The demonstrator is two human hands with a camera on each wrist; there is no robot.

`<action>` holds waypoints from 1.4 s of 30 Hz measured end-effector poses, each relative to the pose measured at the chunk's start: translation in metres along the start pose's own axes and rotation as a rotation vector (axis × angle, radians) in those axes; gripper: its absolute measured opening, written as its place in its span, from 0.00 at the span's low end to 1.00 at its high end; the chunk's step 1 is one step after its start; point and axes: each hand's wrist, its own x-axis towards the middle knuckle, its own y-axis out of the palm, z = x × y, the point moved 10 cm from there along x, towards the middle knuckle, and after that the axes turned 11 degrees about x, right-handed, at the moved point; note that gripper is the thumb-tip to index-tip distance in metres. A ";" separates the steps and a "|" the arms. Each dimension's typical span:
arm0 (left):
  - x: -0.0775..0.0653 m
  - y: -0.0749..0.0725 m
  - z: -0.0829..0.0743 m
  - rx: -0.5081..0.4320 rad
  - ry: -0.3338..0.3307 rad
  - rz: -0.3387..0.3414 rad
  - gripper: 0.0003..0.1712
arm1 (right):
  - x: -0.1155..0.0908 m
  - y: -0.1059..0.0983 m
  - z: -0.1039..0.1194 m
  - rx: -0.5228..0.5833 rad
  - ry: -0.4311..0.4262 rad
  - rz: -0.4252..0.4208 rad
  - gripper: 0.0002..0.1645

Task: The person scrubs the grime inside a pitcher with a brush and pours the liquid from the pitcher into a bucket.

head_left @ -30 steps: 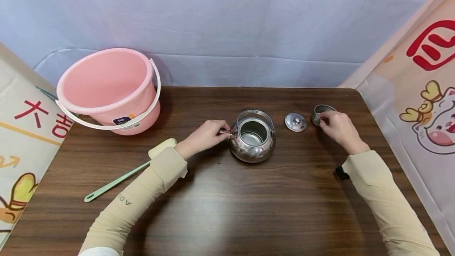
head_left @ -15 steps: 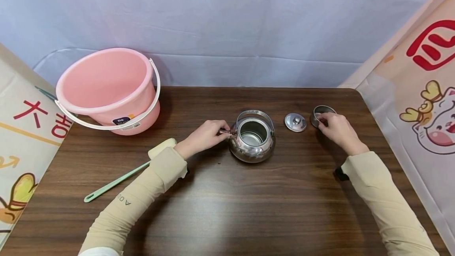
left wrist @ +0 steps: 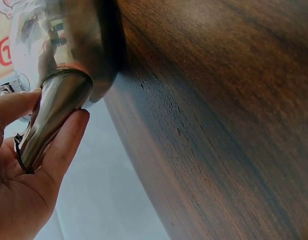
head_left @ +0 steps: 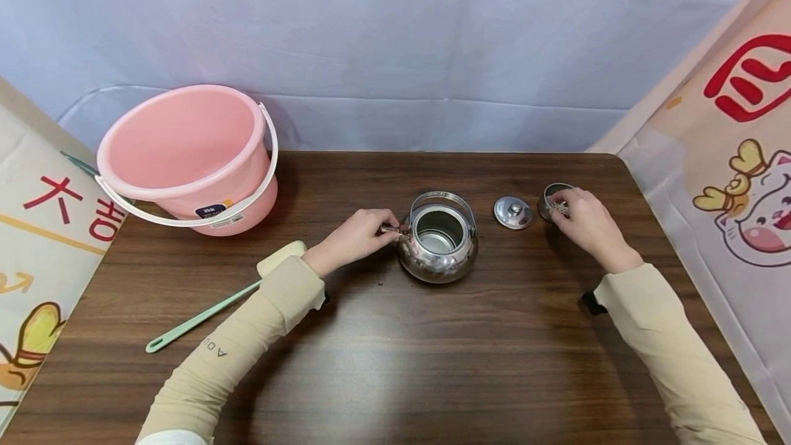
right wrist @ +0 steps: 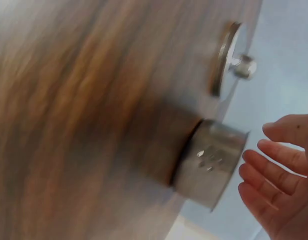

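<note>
A shiny steel kettle (head_left: 437, 256) stands lidless on the table, its hoop handle upright. My left hand (head_left: 355, 239) pinches its spout (left wrist: 61, 105) between thumb and fingers, as the left wrist view shows closely. Over to the right, a small metal strainer cup (right wrist: 211, 165) with a cluster of holes in it sits on the table, mouth up. Just above its rim hovers my right hand (head_left: 593, 229), fingers spread and holding nothing in the right wrist view. In the head view, that hand covers part of the cup. The kettle's lid (head_left: 513, 213) lies knob up between kettle and cup.
A pink bucket (head_left: 185, 136) with a white handle stands at the back left. Near my left forearm lies a green-handled brush (head_left: 204, 314) with a cream head. A pale cloth (head_left: 383, 53) hangs behind the wooden table (head_left: 395, 362), with printed cloths at both sides.
My right hand has let go of the strainer cup's rim, and its fingers have spread above it. Holes inside the cup now show. My left hand and the kettle have stayed put.
</note>
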 end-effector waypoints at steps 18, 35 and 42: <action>0.000 0.000 0.000 -0.006 0.001 0.005 0.09 | -0.002 0.001 0.060 0.000 -0.136 -0.034 0.14; 0.001 0.002 0.001 -0.001 -0.007 0.014 0.09 | -0.008 0.009 0.105 0.020 -0.264 -0.066 0.13; 0.000 0.002 0.001 -0.006 -0.008 0.016 0.09 | -0.013 0.015 0.118 0.055 -0.278 -0.050 0.13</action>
